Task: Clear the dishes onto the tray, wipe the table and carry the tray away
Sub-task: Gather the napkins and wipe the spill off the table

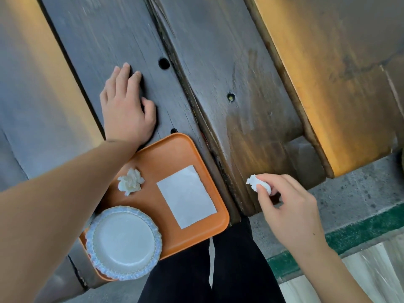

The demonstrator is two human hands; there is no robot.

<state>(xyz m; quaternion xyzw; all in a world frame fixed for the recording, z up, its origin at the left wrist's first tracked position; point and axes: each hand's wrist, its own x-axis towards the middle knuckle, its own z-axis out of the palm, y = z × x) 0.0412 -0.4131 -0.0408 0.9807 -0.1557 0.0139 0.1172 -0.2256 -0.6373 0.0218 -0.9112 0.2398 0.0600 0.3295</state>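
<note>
Pinching a crumpled white napkin [258,185] in its fingertips, the right hand [290,206] hovers at the wooden table [229,68] edge, right of the orange tray [175,149]. The left hand [125,106] lies flat, fingers straight, just beyond the tray, which carries a plate [123,242], another wad [130,181] and flat paper [186,196].

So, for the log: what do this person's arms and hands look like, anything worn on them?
Both are bare. The left hand and its forearm show no sleeve, glove, watch or ring, and neither does the right hand. The fingers have short, unpainted nails. There are no cables or markings apart from a faint dark line across the left wrist. Further down, the legs are in dark trousers.
</note>
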